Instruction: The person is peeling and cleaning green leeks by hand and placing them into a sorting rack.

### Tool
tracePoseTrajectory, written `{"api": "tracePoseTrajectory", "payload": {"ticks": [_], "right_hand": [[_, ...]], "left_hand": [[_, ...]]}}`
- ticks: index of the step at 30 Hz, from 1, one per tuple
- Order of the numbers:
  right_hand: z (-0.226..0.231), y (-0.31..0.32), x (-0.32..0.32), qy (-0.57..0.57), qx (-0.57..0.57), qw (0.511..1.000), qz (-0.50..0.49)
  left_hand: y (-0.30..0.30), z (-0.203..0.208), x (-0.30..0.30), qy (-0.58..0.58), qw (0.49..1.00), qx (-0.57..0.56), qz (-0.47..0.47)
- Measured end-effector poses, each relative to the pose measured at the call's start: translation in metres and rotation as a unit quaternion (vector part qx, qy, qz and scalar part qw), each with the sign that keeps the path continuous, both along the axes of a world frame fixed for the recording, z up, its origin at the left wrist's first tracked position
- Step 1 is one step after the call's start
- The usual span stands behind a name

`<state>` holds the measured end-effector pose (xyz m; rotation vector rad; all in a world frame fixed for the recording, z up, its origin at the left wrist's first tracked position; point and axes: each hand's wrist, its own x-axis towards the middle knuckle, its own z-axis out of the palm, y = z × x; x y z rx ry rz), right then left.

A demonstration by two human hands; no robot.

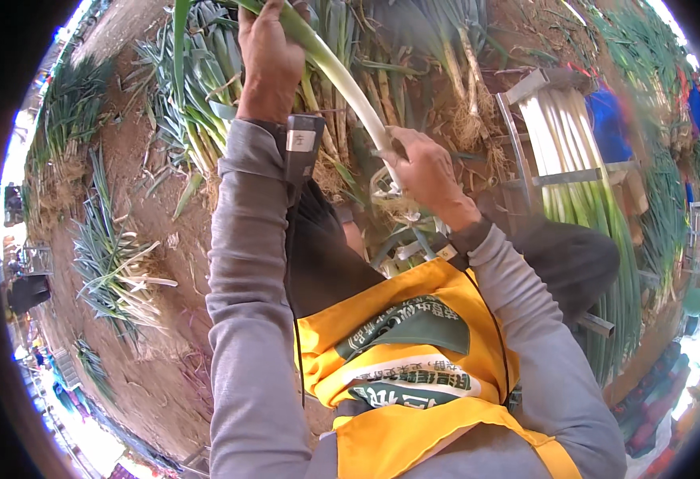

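Note:
A single leek (348, 88) slants across in front of me, its green leaves at the upper left and its white stem toward the middle. My left hand (272, 60) is closed round the leafy upper part. Lower down, my right hand (426, 172) pinches the white stem close to the root end. Pale roots and peeled scraps (394, 199) show just under the right hand. Beyond my hands lie unpeeled leeks (198, 76) with soil on their roots.
At my right, a metal rack (517, 152) holds a bundle of clean white leeks (557, 132), beside a blue object (608, 124). Another leek bundle (122, 271) lies on the brown soil at left. My dark-trousered knee (573, 263) sits near the rack.

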<state>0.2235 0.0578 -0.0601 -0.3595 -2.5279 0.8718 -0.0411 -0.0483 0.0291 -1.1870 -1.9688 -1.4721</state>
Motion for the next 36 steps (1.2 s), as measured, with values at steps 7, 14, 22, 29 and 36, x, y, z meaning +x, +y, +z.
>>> {"api": "tracePoseTrajectory", "payload": {"ticks": [7, 14, 22, 29, 36], "right_hand": [[0.029, 0.020, 0.012, -0.085, -0.320, 0.936, 0.122], [0.055, 0.041, -0.015, -0.072, -0.218, 0.964, 0.132], [0.091, 0.033, -0.080, 0.005, -0.146, 0.989, 0.033], [0.083, 0.033, -0.078, -0.013, -0.187, 0.980, 0.073], [0.085, 0.038, -0.082, 0.072, -0.155, 0.985, -0.024]], "left_hand": [[0.010, 0.018, 0.011, -0.549, 0.670, 0.342, -0.365], [0.028, -0.003, 0.014, -0.545, 0.701, 0.327, -0.324], [0.038, -0.009, 0.040, -0.562, 0.716, 0.292, -0.292], [0.039, -0.011, 0.036, -0.557, 0.703, 0.320, -0.306], [0.039, 0.003, 0.048, -0.538, 0.742, 0.272, -0.294]]}}
